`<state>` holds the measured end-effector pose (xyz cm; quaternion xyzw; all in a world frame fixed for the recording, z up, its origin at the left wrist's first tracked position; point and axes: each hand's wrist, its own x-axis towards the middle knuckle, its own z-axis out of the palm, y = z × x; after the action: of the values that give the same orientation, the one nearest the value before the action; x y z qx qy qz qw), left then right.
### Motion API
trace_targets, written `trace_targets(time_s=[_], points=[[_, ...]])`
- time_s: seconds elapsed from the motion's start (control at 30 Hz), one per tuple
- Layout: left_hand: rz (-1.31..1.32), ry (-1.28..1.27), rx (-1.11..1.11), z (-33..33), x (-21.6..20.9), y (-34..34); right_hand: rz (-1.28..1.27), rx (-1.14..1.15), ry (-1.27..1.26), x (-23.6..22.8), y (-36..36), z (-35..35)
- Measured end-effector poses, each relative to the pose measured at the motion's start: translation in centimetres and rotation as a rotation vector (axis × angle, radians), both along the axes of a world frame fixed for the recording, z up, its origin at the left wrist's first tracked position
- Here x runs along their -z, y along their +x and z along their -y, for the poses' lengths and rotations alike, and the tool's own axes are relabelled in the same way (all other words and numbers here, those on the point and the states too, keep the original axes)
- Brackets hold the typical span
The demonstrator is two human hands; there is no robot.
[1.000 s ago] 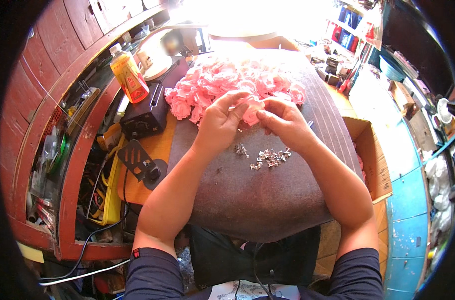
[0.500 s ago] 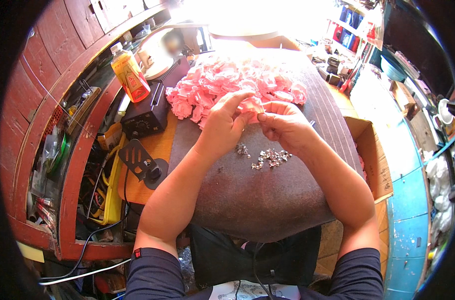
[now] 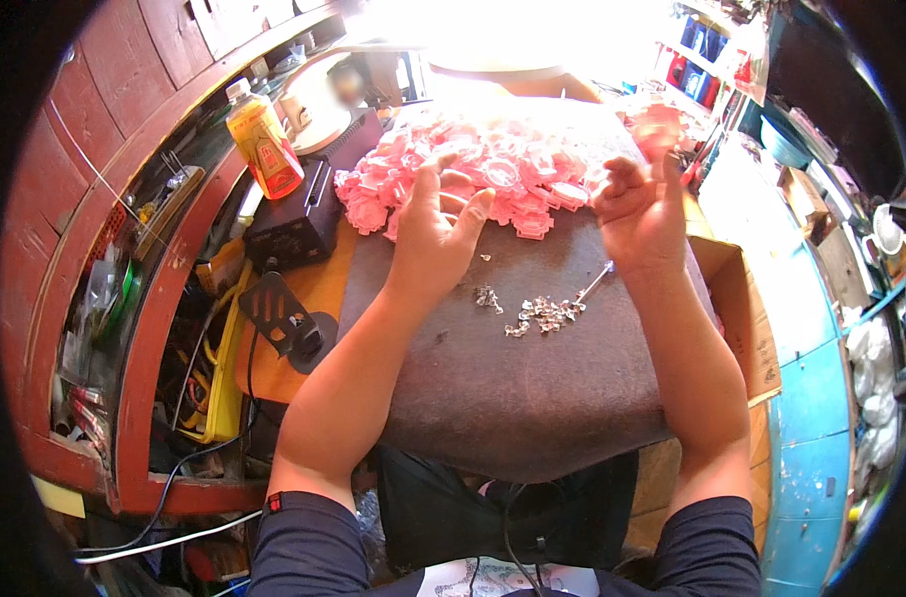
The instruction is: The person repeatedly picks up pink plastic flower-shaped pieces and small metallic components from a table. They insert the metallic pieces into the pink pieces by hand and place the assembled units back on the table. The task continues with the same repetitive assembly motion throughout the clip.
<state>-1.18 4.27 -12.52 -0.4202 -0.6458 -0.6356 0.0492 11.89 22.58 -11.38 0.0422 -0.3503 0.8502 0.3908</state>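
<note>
My left hand (image 3: 436, 234) reaches the near edge of a pile of pink flower-like pieces (image 3: 503, 164), thumb and fingers apart; nothing shows in its grip. At the pile's right my right hand (image 3: 644, 214) is raised, some fingers curled and one pointing up. Just beyond its fingertips is a motion-smeared pink piece (image 3: 658, 127); whether it still touches the hand is unclear. Between my forearms lie small silvery metal bits (image 3: 547, 314), a smaller cluster (image 3: 488, 298) and a thin metal rod (image 3: 596, 281), all on a dark cloth-covered surface (image 3: 512, 398).
On the left, an orange drink bottle (image 3: 265, 141) stands on a black box (image 3: 292, 227), with a black stand (image 3: 286, 320) nearer me. A cardboard box (image 3: 746, 313) is beside the work surface on the right. Red shelving (image 3: 139, 398) runs along the left.
My hands have parted from the pink piece they held together. The right swung right and turned up, a blurred pink piece beyond it; the left shifted slightly left, uncovering the metal rod.
</note>
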Motion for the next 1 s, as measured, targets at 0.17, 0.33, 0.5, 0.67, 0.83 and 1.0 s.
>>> trace_targets(time_s=[0.17, 0.33, 0.5, 0.67, 0.83, 1.0], points=[[-0.065, -0.165, -0.026, -0.1, 0.3, 0.2, 0.595, 0.583, 1.197, 3.3, -1.6, -0.8], [-0.1, -0.191, -0.051, -0.1, 0.3, 0.2, 0.737, 0.598, 1.799, 4.6, -2.4, -0.5], [-0.117, -0.209, -0.045, 0.0, 0.6, 0.3, 0.95, 0.582, 2.009, 3.8, -2.9, 0.9], [-0.135, -0.249, -0.045, 0.0, 0.6, 0.2, 0.816, 0.527, 2.088, 2.9, -2.1, 0.6], [-0.084, -0.353, -0.034, -0.1, 1.1, -0.5, 0.7, 0.37, 1.421, 2.3, -1.5, 0.1], [0.542, -0.163, 0.429, -0.3, 0.5, 0.0, 0.466, -0.215, 0.682, 2.3, -1.2, 2.0]])
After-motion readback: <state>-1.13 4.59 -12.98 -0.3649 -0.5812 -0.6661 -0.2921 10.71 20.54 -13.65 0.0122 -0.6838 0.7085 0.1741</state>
